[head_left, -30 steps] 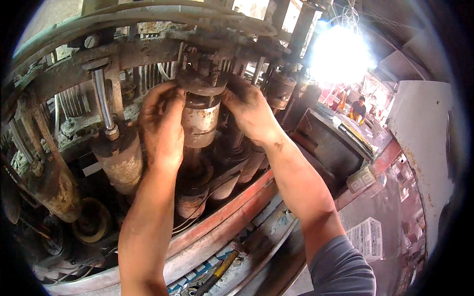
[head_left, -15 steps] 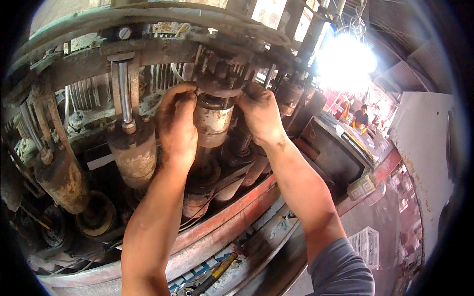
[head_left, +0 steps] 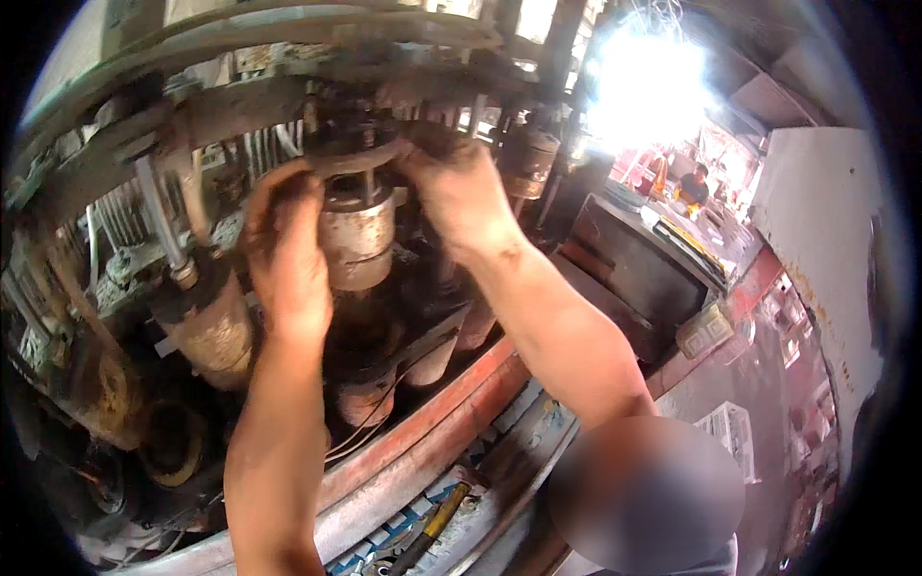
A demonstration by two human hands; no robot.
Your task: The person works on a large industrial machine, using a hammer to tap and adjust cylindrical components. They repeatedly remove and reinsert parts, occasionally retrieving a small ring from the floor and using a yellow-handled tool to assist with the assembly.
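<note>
A round dark metal disc point(head_left: 357, 160) sits above a worn, pale-and-rusty metal cylinder point(head_left: 357, 240). Between the two, a short bright rod point(head_left: 369, 184) shows in the gap. My left hand point(head_left: 288, 240) is curled at the disc's left edge, beside the cylinder, its fingertips dark with grime. On the opposite side my right hand point(head_left: 456, 192) grips the disc's right edge, its fingers bent and partly hidden behind the hand and blurred. Under the cylinder lies a dark, shadowed recess in the machine.
Similar cylinders on shiny rods point(head_left: 206, 322) hang to the left, another point(head_left: 528, 163) to the right. A curved red-and-white rim point(head_left: 423, 413) runs in front, with a yellow-and-black tool handle point(head_left: 437, 523) below it. Right stand a dark box-shaped unit point(head_left: 643, 264) and a distant person point(head_left: 693, 187).
The scene has shifted left and tilted in view as my head moved. More of the rod shows between disc and cylinder. Both hands remain at the disc's sides.
</note>
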